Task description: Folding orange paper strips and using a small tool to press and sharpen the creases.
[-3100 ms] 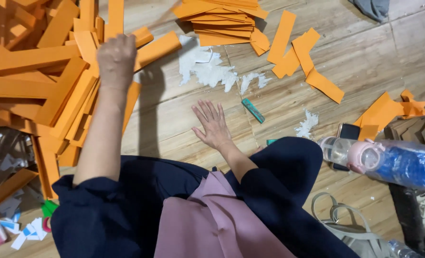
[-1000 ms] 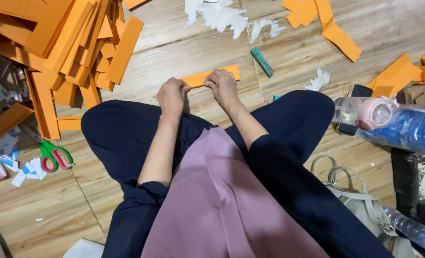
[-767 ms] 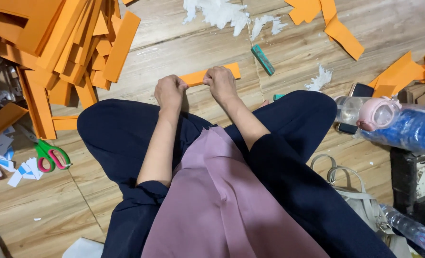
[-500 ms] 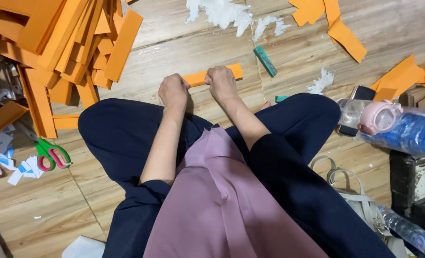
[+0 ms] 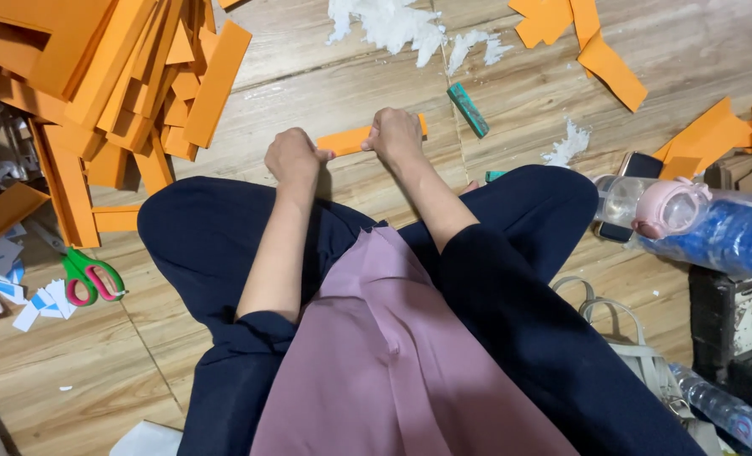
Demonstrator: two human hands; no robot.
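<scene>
Head view, looking down over crossed legs in dark trousers. One orange paper strip (image 5: 352,138) lying flat on the wooden floor (image 5: 325,84), just beyond the knees, long axis running left to right with a slight rise toward the right end. Left end pinned under the left hand (image 5: 291,158), right end under the right hand (image 5: 395,135); only the middle and a bit of the far right tip showing.

Left hand curled into a loose fist, knuckles up, fingers closed down on the strip's near end. Right hand likewise curled and closed on the other end, pressing it to the floor. Both forearms bare, reaching forward from dark sleeves, nearly side by side, converging a little toward the strip. Exact finger placement under each hand hidden.

Around: one large heap of orange strips (image 5: 114,76) at upper left, too many to count. One pair of scissors (image 5: 89,277) with green and pink handles at left, well apart from the hands. One small teal bar (image 5: 467,109) just right of the right hand. Shreds of white paper (image 5: 393,21) beyond it. Several loose orange offcuts (image 5: 595,42) at upper right. One bottle with a pink cap (image 5: 667,209) lying at right.
</scene>
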